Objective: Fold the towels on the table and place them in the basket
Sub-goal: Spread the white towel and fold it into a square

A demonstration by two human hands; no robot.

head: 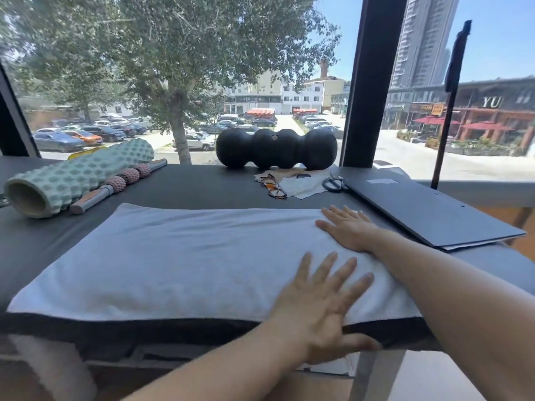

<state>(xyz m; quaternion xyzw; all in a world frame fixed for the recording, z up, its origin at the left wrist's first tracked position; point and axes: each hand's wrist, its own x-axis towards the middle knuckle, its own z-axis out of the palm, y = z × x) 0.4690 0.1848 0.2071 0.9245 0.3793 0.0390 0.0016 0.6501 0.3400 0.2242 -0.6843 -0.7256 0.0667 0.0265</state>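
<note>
On dark table (179,192): white towel (179,256) flat; left hand (321,308), right hand (347,230) pressing, fingers spread.

Beyond the window, large white letters "YU" stand on the dark shopfront (491,102) across the street; nothing else is legible.

A white terry-cloth towel (185,264) lies flat as a long rectangle, stretching away to the left of both hands. Its right end lies under the spread fingers; its near edge runs just beyond the left palm.
</note>
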